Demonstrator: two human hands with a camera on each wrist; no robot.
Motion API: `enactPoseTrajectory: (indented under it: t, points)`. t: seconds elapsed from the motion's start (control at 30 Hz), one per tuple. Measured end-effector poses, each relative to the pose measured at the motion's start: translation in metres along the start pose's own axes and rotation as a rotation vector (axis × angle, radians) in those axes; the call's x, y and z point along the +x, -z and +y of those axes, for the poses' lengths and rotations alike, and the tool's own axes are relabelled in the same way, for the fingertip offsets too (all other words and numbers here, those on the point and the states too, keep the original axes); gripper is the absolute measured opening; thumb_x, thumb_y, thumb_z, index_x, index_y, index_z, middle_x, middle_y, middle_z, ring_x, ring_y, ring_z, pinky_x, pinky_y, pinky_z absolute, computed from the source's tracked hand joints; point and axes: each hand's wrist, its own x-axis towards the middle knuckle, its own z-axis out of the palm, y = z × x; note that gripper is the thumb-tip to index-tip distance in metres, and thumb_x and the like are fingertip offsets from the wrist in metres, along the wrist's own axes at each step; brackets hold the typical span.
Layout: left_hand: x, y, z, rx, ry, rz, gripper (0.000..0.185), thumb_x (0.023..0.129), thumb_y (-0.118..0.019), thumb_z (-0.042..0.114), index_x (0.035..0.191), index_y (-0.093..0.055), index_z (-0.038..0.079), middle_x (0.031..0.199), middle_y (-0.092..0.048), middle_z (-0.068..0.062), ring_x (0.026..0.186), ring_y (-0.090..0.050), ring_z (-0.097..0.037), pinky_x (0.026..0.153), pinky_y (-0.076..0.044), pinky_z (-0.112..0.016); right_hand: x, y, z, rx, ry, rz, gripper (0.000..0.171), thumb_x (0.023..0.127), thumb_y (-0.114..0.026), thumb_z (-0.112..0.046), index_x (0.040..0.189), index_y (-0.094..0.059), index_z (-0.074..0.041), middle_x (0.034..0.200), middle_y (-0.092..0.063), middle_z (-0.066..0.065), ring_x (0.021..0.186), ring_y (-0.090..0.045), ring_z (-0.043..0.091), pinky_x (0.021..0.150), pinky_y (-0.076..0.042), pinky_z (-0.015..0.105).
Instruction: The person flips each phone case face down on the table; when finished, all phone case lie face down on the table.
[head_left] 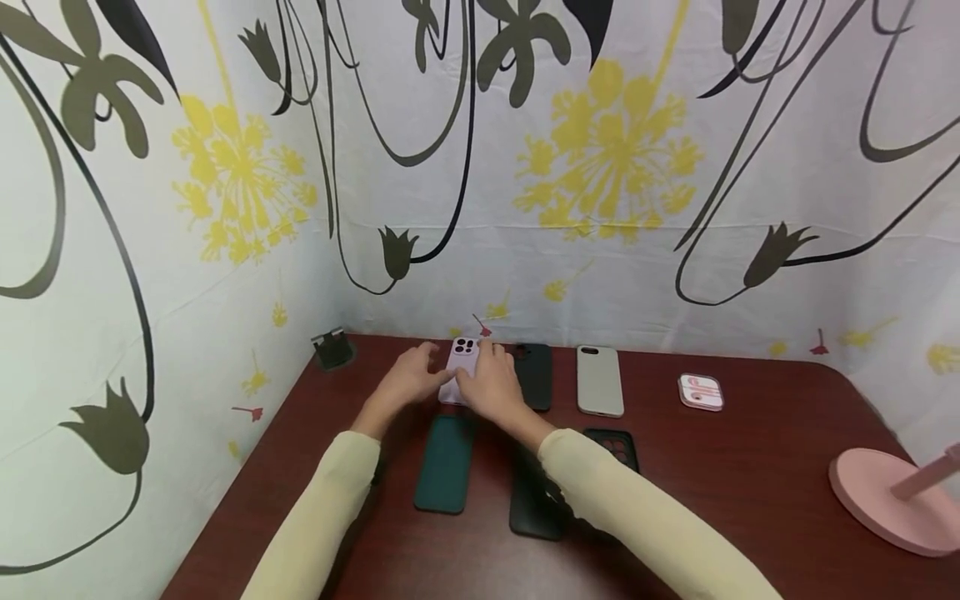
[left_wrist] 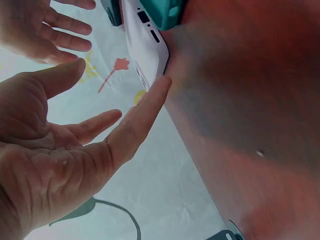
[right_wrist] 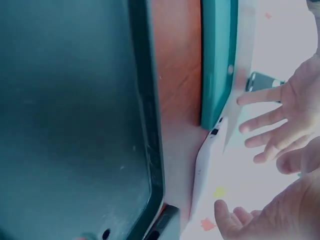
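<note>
A lilac phone (head_left: 462,363) lies back up on the dark red table (head_left: 750,467), between both hands. My left hand (head_left: 411,379) is at its left edge with fingers straight. In the left wrist view the left hand (left_wrist: 75,150) shows an open palm, one fingertip touching the phone's (left_wrist: 145,47) side. My right hand (head_left: 491,385) rests at the phone's right edge, fingers spread and loose. The right wrist view shows the phone's edge (right_wrist: 206,172) with both hands (right_wrist: 280,165) beyond it, neither curled round it. A teal case (head_left: 446,462) lies just in front of the phone.
A black case (head_left: 536,377) and a grey case (head_left: 600,380) lie right of the phone. Two more black cases (head_left: 534,504) sit under my right forearm. A small pink box (head_left: 701,392), a pink stand base (head_left: 888,500) and a black holder (head_left: 332,348) stand farther off. Patterned cloth walls close in the left and back.
</note>
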Motion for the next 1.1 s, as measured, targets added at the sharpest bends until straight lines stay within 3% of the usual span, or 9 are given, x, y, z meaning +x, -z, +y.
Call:
enactPoseTrajectory:
  t: [0.13, 0.23, 0.37, 0.47, 0.57, 0.73, 0.83, 1.1]
  points:
    - [-0.019, -0.001, -0.01, -0.063, 0.0, -0.045, 0.067, 0.104, -0.068, 0.034, 0.156, -0.044, 0.001, 0.145, -0.06, -0.026, 0.09, -0.075, -0.03, 0.078, -0.064, -0.042, -0.02, 0.006, -0.003, 0.049, 0.05, -0.037, 0.062, 0.105, -0.064, -0.032, 0.154, -0.046, 0.002, 0.141, -0.057, 0.024, 0.129, -0.055, 0.04, 0.106, -0.05, 0.055]
    - [-0.035, -0.001, -0.018, -0.106, -0.007, -0.094, 0.067, 0.104, -0.069, 0.032, 0.157, -0.043, 0.001, 0.142, -0.06, -0.027, 0.072, -0.073, -0.025, 0.064, -0.063, -0.035, -0.038, 0.007, -0.008, 0.201, 0.019, -0.128, 0.058, 0.106, -0.062, -0.032, 0.151, -0.048, 0.002, 0.137, -0.061, 0.023, 0.122, -0.061, 0.036, 0.1, -0.054, 0.052]
    - [-0.06, 0.004, -0.026, -0.12, -0.011, -0.149, 0.069, 0.103, -0.07, 0.034, 0.158, -0.042, 0.002, 0.141, -0.061, -0.026, 0.075, -0.072, -0.023, 0.066, -0.063, -0.035, -0.062, 0.007, -0.013, 0.467, -0.134, -0.283, 0.058, 0.107, -0.058, -0.034, 0.152, -0.045, 0.001, 0.14, -0.061, 0.02, 0.121, -0.065, 0.034, 0.1, -0.056, 0.051]
    - [-0.078, 0.009, -0.028, -0.115, -0.011, -0.17, 0.071, 0.103, -0.071, 0.036, 0.159, -0.042, 0.004, 0.141, -0.062, -0.024, 0.075, -0.072, -0.022, 0.069, -0.063, -0.036, -0.078, 0.006, -0.015, 0.595, -0.237, -0.319, 0.061, 0.107, -0.057, -0.033, 0.154, -0.041, 0.001, 0.145, -0.059, 0.022, 0.128, -0.062, 0.037, 0.107, -0.053, 0.053]
    - [-0.093, 0.012, -0.028, -0.125, -0.009, -0.187, 0.071, 0.102, -0.071, 0.037, 0.16, -0.041, 0.007, 0.14, -0.062, -0.022, 0.074, -0.072, -0.022, 0.074, -0.062, -0.038, -0.092, 0.007, -0.017, 0.666, -0.3, -0.285, 0.064, 0.106, -0.057, -0.031, 0.156, -0.036, 0.002, 0.15, -0.055, 0.024, 0.133, -0.059, 0.04, 0.112, -0.049, 0.055]
    - [-0.107, 0.012, -0.028, -0.278, -0.006, -0.28, 0.067, 0.104, -0.069, 0.029, 0.161, -0.039, 0.008, 0.141, -0.061, -0.02, 0.092, -0.076, -0.025, 0.081, -0.066, -0.043, -0.112, 0.006, -0.018, 0.767, -0.37, -0.248, 0.071, 0.105, -0.054, -0.028, 0.16, -0.026, 0.006, 0.158, -0.043, 0.03, 0.141, -0.049, 0.048, 0.117, -0.043, 0.061]
    - [-0.112, 0.01, -0.029, -0.329, 0.001, -0.315, 0.067, 0.105, -0.069, 0.024, 0.161, -0.037, 0.008, 0.141, -0.059, -0.02, 0.096, -0.076, -0.026, 0.081, -0.066, -0.044, -0.122, 0.005, -0.015, 0.823, -0.399, -0.267, 0.073, 0.106, -0.052, -0.028, 0.161, -0.021, 0.008, 0.16, -0.038, 0.034, 0.147, -0.04, 0.052, 0.121, -0.039, 0.063]
    - [-0.115, -0.003, -0.03, -0.422, -0.025, -0.339, 0.074, 0.104, -0.068, 0.021, 0.164, -0.029, 0.004, 0.145, -0.054, -0.024, 0.116, -0.068, -0.029, 0.086, -0.065, -0.046, -0.131, 0.007, -0.008, 0.879, -0.442, -0.281, 0.074, 0.106, -0.051, -0.027, 0.161, -0.019, 0.011, 0.159, -0.036, 0.036, 0.149, -0.037, 0.051, 0.116, -0.047, 0.059]
